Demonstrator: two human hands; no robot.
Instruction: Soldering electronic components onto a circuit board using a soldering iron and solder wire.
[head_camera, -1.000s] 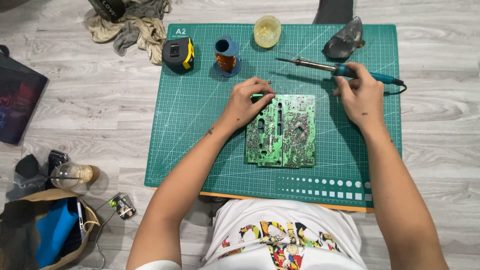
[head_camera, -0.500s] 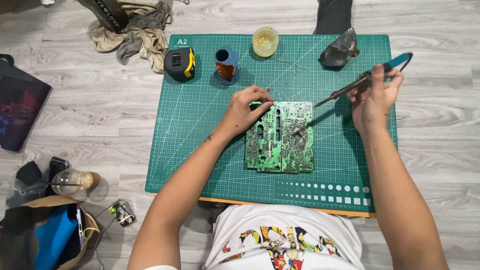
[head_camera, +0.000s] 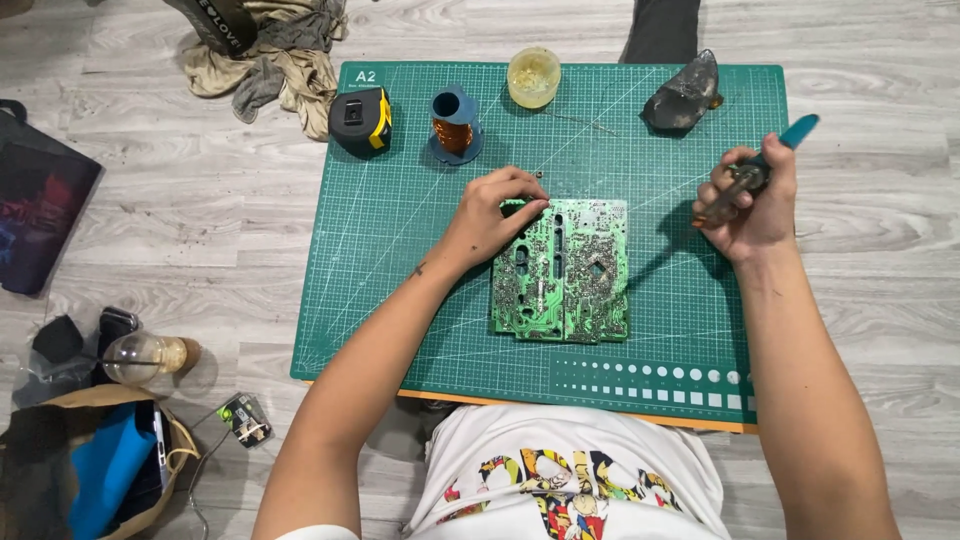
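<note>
A green circuit board (head_camera: 565, 270) lies solder side up in the middle of a green cutting mat (head_camera: 400, 260). My left hand (head_camera: 495, 215) rests on the board's upper left corner, fingers curled on its edge. My right hand (head_camera: 745, 205) is off to the right of the board, closed around a soldering iron (head_camera: 755, 175) with a blue handle. The iron is lifted above the mat and points down toward the left; its tip is hard to make out.
Along the mat's far edge stand a black and yellow tape measure (head_camera: 361, 121), a spool of copper wire (head_camera: 455, 125), a small yellowish jar (head_camera: 533, 77) and a dark sponge holder (head_camera: 685, 95). Rags (head_camera: 270, 60) lie beyond; a bag (head_camera: 90, 470) and bottle (head_camera: 145, 357) sit left.
My right hand picked the soldering iron up off the mat's far edge, swung it over the board, then drew it back to the right. My left hand stayed on the board.
</note>
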